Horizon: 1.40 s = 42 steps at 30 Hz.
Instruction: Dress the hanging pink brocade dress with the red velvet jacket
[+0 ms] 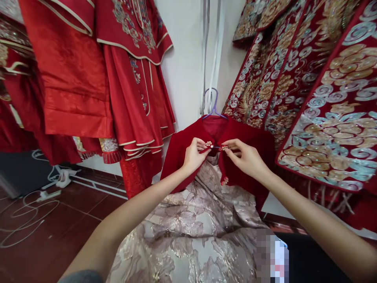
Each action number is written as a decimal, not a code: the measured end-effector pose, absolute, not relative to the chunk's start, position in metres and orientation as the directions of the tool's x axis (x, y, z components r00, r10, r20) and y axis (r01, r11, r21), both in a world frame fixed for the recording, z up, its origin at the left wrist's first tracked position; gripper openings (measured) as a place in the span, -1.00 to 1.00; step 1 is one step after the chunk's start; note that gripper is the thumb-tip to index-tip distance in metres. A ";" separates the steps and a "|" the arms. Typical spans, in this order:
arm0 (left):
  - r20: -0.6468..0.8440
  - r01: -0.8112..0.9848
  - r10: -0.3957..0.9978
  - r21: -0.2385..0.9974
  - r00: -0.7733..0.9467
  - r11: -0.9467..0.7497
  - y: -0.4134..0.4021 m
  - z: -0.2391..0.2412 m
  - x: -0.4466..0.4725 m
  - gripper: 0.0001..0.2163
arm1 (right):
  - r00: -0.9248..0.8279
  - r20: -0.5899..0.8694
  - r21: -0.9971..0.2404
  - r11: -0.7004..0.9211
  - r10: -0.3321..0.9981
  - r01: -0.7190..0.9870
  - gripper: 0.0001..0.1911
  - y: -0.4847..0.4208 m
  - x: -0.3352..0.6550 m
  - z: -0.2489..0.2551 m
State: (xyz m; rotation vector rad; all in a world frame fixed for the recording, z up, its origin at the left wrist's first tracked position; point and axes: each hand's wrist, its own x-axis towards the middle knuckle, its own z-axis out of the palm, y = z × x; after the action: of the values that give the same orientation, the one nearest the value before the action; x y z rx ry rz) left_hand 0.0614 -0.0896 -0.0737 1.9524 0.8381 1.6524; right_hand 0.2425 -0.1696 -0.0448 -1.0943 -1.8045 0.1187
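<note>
A dark red velvet jacket [176, 153] hangs on a lilac hanger [214, 104] in front of me, over a pale floral brocade dress [194, 220]. My left hand [194, 155] pinches the left front edge at the collar, on a pearl clasp [209, 144]. My right hand [244, 157] pinches the right front edge, on the matching clasp piece [224, 148]. The two clasp halves are close together, a thin gap between them. Another small clasp [225, 181] shows lower on the right edge.
Red embroidered garments [88, 70] hang at the left, and gold and silver embroidered robes [324, 98] hang at the right. A white wall [188, 59] is behind. White cables and a power strip [47, 194] lie on the dark red tiled floor.
</note>
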 end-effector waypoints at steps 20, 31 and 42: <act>0.668 0.245 0.662 0.617 0.340 -0.748 -0.091 -0.060 0.062 -0.92 | -0.183 0.766 -0.326 0.618 0.616 0.715 -0.81 -0.141 0.231 -0.047; 0.643 0.600 0.607 0.274 0.467 -0.751 -0.101 -0.027 0.066 -0.86 | -0.174 0.768 -0.321 0.607 0.616 0.727 -0.81 -0.137 0.233 -0.044; 0.642 0.542 0.503 0.158 0.579 -0.825 -0.092 -0.017 0.062 -0.87 | -0.086 0.754 -0.465 0.622 0.651 0.630 -0.79 -0.135 0.231 -0.038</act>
State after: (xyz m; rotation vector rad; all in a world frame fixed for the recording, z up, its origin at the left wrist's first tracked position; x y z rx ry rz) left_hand 0.0623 -0.0922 -0.0170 2.8398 0.9407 1.1266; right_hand 0.2311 -0.1353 -0.0382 -1.0425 -1.7686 0.0239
